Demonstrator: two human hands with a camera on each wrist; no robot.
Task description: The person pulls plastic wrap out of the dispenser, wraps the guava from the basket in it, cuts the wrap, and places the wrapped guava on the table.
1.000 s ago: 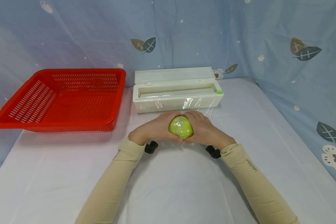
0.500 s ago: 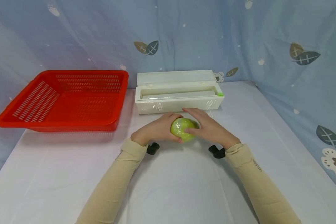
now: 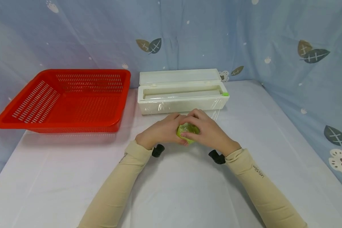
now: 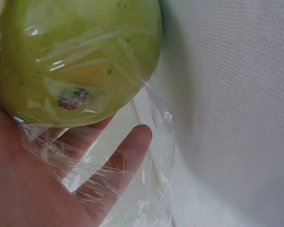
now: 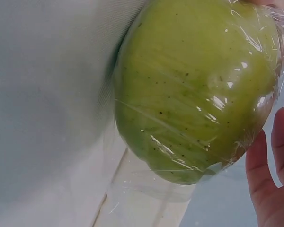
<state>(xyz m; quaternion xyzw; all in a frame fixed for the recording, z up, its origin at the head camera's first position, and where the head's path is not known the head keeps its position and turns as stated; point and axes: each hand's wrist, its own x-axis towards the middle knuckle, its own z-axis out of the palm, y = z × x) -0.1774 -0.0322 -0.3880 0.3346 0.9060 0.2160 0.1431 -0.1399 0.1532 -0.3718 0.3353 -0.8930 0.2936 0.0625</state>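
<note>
A green apple (image 3: 189, 128), covered in shiny cling film (image 4: 154, 106), sits between both hands in the head view. The left hand (image 3: 163, 130) grips it from the left, thumb on the near side. From the right, the right hand (image 3: 209, 131) holds it with the thumb across its near face and the fingers over the top. Creased film trails over the left fingers in the left wrist view. In the right wrist view the wrapped apple (image 5: 194, 90) shows dark specks, with fingers curled at the right edge. The apple's far side is hidden in the head view.
Behind the hands stands a white cling film dispenser (image 3: 185, 104), lid raised, a roll inside. A stretch of film runs from its front toward the apple. At the back left is a red slotted basket (image 3: 74, 128). A patterned blue cloth (image 3: 188, 38) hangs behind the white-covered table (image 3: 182, 193).
The right hand spread away from the apple half a second ago and now holds it again, fingers over the top. The apple has turned slightly; the left hand keeps its hold.
</note>
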